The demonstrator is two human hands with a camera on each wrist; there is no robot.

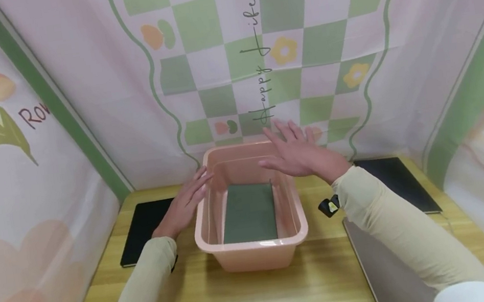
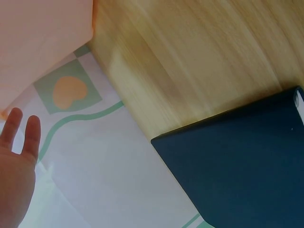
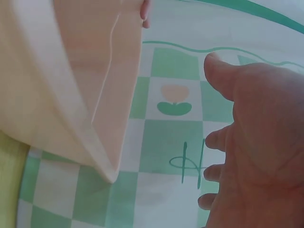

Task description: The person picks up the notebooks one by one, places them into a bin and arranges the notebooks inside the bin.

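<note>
A pink plastic basin (image 1: 257, 257) stands on the wooden table, with a flat dark green rectangular notebook-like thing (image 1: 250, 211) lying inside it. At the basin's left rim is my left hand (image 1: 186, 202), its fingers extended and the fingertips right at the edge. My right hand (image 1: 298, 153) is raised at the far right corner of the basin, fingers spread and palm bare in the right wrist view. Nothing is held in either hand. Close to the left hand lies a black notebook (image 2: 237, 161), partly covered by that hand in the head view.
Another black notebook (image 1: 395, 183) lies at the table's back right. Partly under the right forearm is a grey-brown flat rectangular thing (image 1: 383, 265). A white rounded object (image 1: 468, 294) shows at the bottom right. Printed curtains (image 1: 247, 57) hang behind and beside the table.
</note>
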